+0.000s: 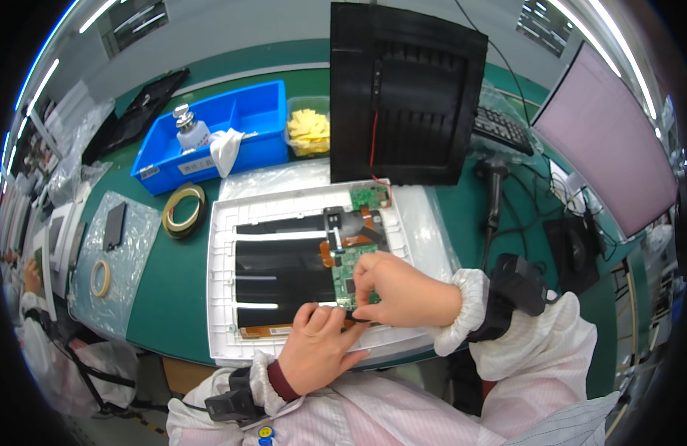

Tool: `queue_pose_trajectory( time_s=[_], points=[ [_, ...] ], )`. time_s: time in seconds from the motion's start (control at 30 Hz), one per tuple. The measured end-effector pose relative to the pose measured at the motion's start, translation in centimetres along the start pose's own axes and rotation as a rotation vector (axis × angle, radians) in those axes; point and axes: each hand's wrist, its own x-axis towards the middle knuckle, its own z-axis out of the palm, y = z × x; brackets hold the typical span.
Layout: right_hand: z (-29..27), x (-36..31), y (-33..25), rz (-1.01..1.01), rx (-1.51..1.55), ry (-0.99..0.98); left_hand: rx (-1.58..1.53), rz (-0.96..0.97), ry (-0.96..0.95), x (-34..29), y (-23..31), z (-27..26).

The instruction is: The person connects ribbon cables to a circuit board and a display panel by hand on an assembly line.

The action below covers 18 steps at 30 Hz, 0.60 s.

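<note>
A white plastic frame [223, 297] lies in front of me, holding a glossy black panel [280, 260] and a green circuit board [349, 269]. My right hand [407, 290] is over the board's lower part, thumb and fingers pinched together; what is between them is hidden. My left hand [316, 349] rests at the frame's near edge, its fingers apart and bent, thumb sticking out. A small black strip [356, 317] shows between the two hands, by their fingertips. Farther up, a black bracket-like part [334, 227] sits near orange flex cables [328, 254].
Behind the frame stands a black back cover [407, 97], with a red wire to a small green board [369, 197]. Around it are a blue divided bin [273, 141], a tub of yellow pieces [308, 130], tape rolls [184, 211], a scanner [494, 193], a keyboard [501, 128] and a monitor [607, 141].
</note>
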Motion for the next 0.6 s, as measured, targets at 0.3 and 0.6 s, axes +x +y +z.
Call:
queue_pose_trajectory(
  time_s=[0.3, 0.6],
  points=[
    [-3.1, -0.6, -4.3, -0.110, 0.029, -0.018, -0.059, -0.023, 0.109, -0.5, -0.3, -0.4],
    [-3.1, -1.5, -3.9, -0.104, 0.124, -0.131, -0.779, -0.309, 0.255, -0.2, -2.4, -2.3]
  ],
)
